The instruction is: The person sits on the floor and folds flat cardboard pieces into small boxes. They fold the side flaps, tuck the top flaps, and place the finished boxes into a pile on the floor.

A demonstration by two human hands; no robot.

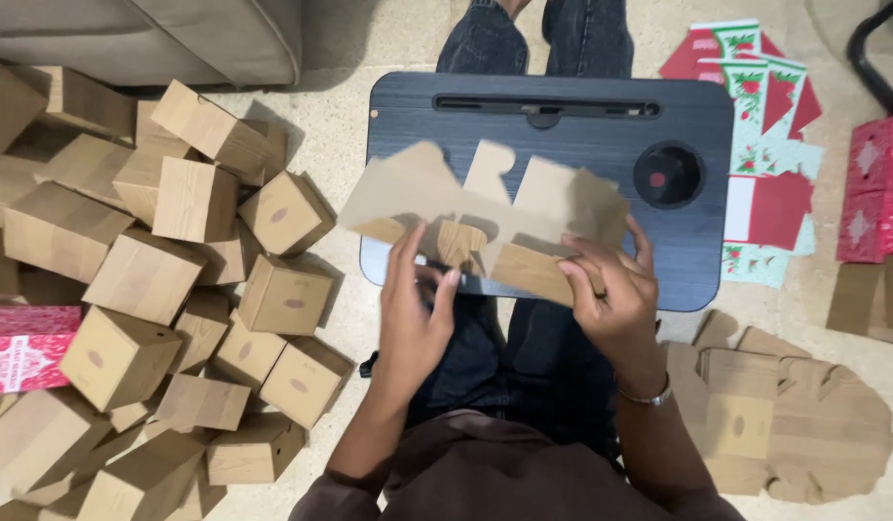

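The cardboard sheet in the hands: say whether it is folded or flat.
Partly folded: the cardboard sheet has flaps spread while its lower panels bend.

Tan folded boxes (147,280) heaped left; red-green flat cartons (755,145) right.

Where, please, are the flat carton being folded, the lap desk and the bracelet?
Carton (485,207), head view: middle of its pale inner face.
Lap desk (581,130), head view: bare dark top.
Bracelet (649,397), head view: band at right wrist.
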